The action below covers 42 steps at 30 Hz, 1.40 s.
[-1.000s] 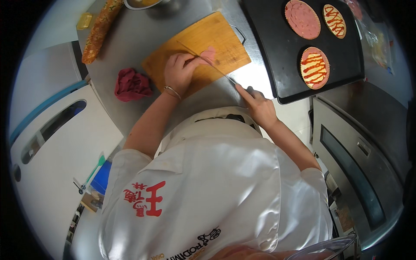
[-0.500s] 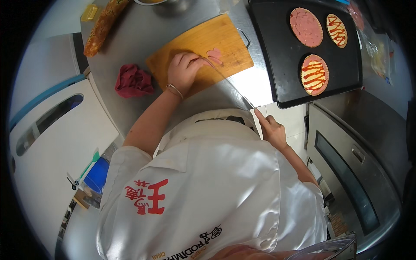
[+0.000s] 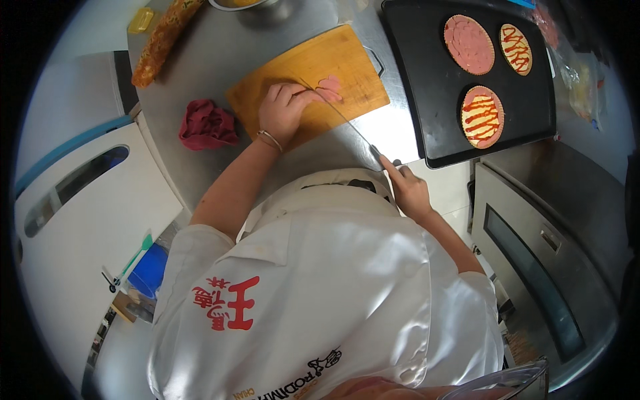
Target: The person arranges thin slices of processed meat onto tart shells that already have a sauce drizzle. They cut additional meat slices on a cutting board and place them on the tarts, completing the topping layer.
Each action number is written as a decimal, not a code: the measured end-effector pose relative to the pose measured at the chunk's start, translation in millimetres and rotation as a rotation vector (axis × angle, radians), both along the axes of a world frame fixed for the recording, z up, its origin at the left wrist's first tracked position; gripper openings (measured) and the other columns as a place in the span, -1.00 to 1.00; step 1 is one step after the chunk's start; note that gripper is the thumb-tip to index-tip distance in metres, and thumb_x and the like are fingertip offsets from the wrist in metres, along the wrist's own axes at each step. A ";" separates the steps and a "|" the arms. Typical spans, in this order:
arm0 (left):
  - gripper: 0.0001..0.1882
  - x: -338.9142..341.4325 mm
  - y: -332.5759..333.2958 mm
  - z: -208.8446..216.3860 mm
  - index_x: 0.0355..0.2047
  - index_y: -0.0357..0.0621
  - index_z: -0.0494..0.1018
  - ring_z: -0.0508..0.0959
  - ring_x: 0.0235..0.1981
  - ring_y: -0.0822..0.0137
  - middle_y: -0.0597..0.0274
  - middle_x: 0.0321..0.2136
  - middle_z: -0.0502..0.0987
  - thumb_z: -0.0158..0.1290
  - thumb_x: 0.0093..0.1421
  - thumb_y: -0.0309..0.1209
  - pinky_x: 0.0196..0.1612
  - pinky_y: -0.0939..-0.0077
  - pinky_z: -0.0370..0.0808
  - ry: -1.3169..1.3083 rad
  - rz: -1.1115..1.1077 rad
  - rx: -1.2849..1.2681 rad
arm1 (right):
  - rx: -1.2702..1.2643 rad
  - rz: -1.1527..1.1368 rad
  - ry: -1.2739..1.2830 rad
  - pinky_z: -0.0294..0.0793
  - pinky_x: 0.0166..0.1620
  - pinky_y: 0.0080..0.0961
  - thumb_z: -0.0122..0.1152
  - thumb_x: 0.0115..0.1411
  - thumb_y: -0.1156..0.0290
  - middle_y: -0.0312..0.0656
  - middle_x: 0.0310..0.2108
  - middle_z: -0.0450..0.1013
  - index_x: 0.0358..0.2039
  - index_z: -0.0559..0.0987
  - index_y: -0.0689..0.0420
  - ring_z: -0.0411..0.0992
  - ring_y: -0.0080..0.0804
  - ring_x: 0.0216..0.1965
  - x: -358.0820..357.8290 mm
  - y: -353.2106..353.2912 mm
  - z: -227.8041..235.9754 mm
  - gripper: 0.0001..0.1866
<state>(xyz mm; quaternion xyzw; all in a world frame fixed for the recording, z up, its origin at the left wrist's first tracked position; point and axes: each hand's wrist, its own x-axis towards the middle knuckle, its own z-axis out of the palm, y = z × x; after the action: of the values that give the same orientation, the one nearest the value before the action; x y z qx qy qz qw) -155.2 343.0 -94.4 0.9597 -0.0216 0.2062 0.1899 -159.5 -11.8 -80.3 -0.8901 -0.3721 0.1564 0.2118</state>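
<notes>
On a wooden cutting board [image 3: 360, 63], my left hand [image 3: 281, 110] is closed, its fingers bunched around a piece of pink ham, mostly hidden under the fingertips. Thin pink ham slices [image 3: 331, 87] lie on the board just right of those fingertips. My right hand [image 3: 410, 192] grips a long thin knife [image 3: 348, 123] by its dark handle, forefinger stretched along it. The blade runs diagonally up and left over the board, passing between the left fingertips and the slices. Its far end reaches past the fingers.
Right of the board, a black baking tray [image 3: 440, 127] holds three round topped crusts, two striped with red sauce. A crumpled maroon cloth [image 3: 207, 125] lies left of the board. Behind are a long crusted loaf [image 3: 163, 43], a yellow block [image 3: 141, 21] and a metal bowl [image 3: 257, 12].
My right hand has moved forward and slightly left, sliding the knife farther across the board past the left fingertips. The left hand has stayed in nearly the same place.
</notes>
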 end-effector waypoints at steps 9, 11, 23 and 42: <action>-0.78 -1.8 0.7 -1.7 -0.34 0.18 0.61 0.50 -0.20 0.26 0.45 -0.29 0.53 0.14 -0.02 -0.44 -0.20 0.42 0.54 -0.038 -0.011 -0.008 | -0.076 0.019 0.034 0.43 -0.58 -0.33 0.18 0.19 0.54 -0.19 -0.51 0.37 0.32 0.33 -0.15 0.40 -0.25 -0.61 -12.7 -37.4 -1.0 -0.33; -0.77 -1.9 -0.4 -1.0 -0.34 0.17 0.61 0.50 -0.20 0.26 0.44 -0.29 0.53 0.13 -0.02 -0.45 -0.20 0.42 0.54 -0.017 0.002 0.004 | -0.088 0.023 0.033 0.46 -0.55 -0.31 0.17 0.19 0.54 -0.18 -0.49 0.38 0.32 0.33 -0.15 0.42 -0.24 -0.59 -13.2 -35.0 0.2 -0.33; -0.76 -4.1 2.8 0.4 -0.30 0.16 0.62 0.49 -0.19 0.24 0.45 -0.27 0.53 0.09 0.02 -0.45 -0.18 0.41 0.54 0.015 0.004 -0.018 | 0.029 -0.006 0.065 0.52 -0.49 -0.26 0.13 0.21 0.53 -0.09 -0.39 0.46 0.34 0.27 -0.19 0.47 -0.12 -0.54 10.6 24.9 25.5 -0.31; -0.76 -7.1 11.2 -4.3 -0.30 0.09 0.60 0.50 -0.16 0.23 0.42 -0.26 0.54 0.10 0.00 -0.47 -0.20 0.42 0.55 0.053 -0.015 0.020 | 0.070 0.013 0.037 0.52 -0.45 -0.20 0.08 0.23 0.52 -0.06 -0.38 0.45 0.34 0.27 -0.19 0.48 -0.04 -0.52 22.7 58.4 23.0 -0.35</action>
<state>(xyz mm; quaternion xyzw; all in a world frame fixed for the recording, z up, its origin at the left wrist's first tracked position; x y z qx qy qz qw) -162.3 354.2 -98.7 0.9665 -0.0256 0.1789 0.1820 -136.8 46.6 -57.4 -0.8767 -0.3790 0.1608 0.2487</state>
